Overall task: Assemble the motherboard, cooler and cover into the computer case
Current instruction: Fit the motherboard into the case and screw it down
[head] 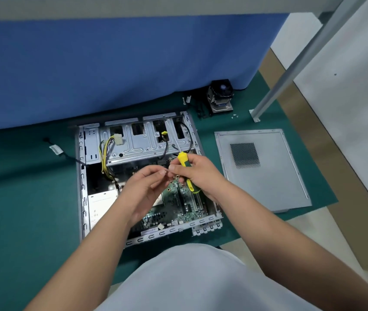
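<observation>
Green matting (21, 198) covers the table, its right edge giving way to a tan strip and pale floor, with a blue partition (111, 63) standing along the far side and a slanted metal post (290, 70) footed near the mat's far right corner. On the mat the open computer case (84, 176) lies flat, the motherboard (178, 203) seated in its near right part under the hands. Well apart to the right, the grey cover (268, 176) lies flat with its mesh vent up, bare mat around it. The cooler (220, 97) sits at the far edge against the partition, a few small screws (234, 116) just beside it. Over the case, the right hand (198, 173) wraps its grip round a yellow and green screwdriver (186, 171); the left hand (142, 189) brings pinched fingertips to meet the right thumb, whatever lies between them too small to tell. Left of the case a loose cable (56, 149) trails on the mat.
</observation>
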The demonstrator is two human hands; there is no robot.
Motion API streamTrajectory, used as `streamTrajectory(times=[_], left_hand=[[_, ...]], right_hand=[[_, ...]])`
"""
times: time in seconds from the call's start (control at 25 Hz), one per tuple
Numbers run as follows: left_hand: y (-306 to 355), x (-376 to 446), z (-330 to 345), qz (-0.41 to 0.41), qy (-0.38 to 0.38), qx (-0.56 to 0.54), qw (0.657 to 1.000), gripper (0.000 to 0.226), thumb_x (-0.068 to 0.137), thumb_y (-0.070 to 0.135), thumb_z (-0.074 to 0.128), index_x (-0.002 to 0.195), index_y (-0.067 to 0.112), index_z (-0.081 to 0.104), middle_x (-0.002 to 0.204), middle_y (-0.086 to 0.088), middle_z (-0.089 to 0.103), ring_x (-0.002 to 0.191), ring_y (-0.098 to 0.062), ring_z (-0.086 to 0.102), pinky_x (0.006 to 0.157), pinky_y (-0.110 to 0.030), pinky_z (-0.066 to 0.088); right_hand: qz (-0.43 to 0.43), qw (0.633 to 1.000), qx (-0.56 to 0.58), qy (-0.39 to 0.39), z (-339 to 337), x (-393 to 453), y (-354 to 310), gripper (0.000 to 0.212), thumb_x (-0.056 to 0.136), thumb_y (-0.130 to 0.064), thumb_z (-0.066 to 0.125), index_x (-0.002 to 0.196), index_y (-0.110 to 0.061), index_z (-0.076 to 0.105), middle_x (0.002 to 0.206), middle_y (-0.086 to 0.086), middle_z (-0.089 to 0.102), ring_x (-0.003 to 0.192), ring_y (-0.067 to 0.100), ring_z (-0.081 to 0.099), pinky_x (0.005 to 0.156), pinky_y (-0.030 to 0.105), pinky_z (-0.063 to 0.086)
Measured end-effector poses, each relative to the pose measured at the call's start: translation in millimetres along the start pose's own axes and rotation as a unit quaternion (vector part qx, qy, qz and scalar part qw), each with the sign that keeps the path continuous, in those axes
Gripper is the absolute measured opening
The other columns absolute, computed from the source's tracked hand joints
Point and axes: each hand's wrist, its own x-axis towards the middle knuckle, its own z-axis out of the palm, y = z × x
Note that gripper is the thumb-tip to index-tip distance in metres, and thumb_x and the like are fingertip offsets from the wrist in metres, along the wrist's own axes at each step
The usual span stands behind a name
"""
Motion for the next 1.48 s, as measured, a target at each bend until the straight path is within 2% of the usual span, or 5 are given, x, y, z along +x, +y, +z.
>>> streamTrajectory(times=[0.16, 0.36, 0.6, 0.8, 1.48], left_hand=[[9.4, 4.2, 0.1, 0.040, 0.070, -0.067, 0.994, 0.007, 0.091, 0.011, 0.071, 0.095, 0.015, 0.068, 0.126, -0.010, 0.072, 0.114, -0.027, 0.071, 0.092, -0.035, 0.059], [15.2, 2.2, -8.3, 0.040, 0.103, -0.114, 0.987, 0.006, 0.098, 0.007, 0.063, 0.097, 0.013, 0.062, 0.126, -0.015, 0.071, 0.115, -0.032, 0.070, 0.089, -0.039, 0.061], [7.2, -3.8, -20.8, 0.049, 0.147, -0.178, 0.972, 0.008, 0.101, 0.002, 0.054, 0.107, 0.008, 0.052, 0.119, -0.026, 0.071, 0.109, -0.040, 0.071, 0.088, -0.044, 0.062], [5.4, -6.6, -18.1, 0.019, 0.120, -0.218, 0.968, 0.004, 0.099, 0.002, 0.051, 0.099, 0.002, 0.055, 0.119, -0.029, 0.070, 0.109, -0.043, 0.071, 0.087, -0.047, 0.061], [-1.9, -2.3, -22.8, 0.000, 0.117, -0.237, 0.964, 0.027, 0.101, 0.000, 0.049, 0.128, -0.003, 0.049, 0.124, -0.028, 0.069, 0.112, -0.041, 0.070, 0.090, -0.045, 0.061]], right_hand=[[0.058, 0.998, -0.019, -0.031, -1.2, -2.9, 2.1, 0.035, 0.089, -0.011, 0.070, 0.122, -0.020, 0.065, 0.090, 0.008, 0.079, 0.059, 0.011, 0.060, 0.058, 0.024, 0.051], [0.123, 0.977, -0.102, -0.142, -4.3, -13.2, 3.3, 0.036, 0.086, -0.012, 0.077, 0.120, -0.020, 0.069, 0.104, 0.009, 0.078, 0.062, 0.011, 0.061, 0.060, 0.029, 0.049], [0.066, 0.980, 0.184, 0.037, -27.8, -20.2, -8.3, 0.037, 0.088, 0.001, 0.072, 0.123, -0.009, 0.066, 0.115, 0.023, 0.072, 0.098, 0.032, 0.076, 0.078, 0.029, 0.062], [-0.039, 0.962, 0.206, 0.173, -16.8, -24.3, 6.5, 0.035, 0.096, -0.006, 0.067, 0.129, -0.014, 0.056, 0.112, 0.023, 0.071, 0.095, 0.031, 0.076, 0.083, 0.032, 0.062], [-0.069, 0.962, 0.183, 0.190, -12.5, -27.8, 11.1, 0.029, 0.097, -0.009, 0.067, 0.124, -0.016, 0.058, 0.112, 0.023, 0.071, 0.096, 0.032, 0.076, 0.085, 0.031, 0.062]])
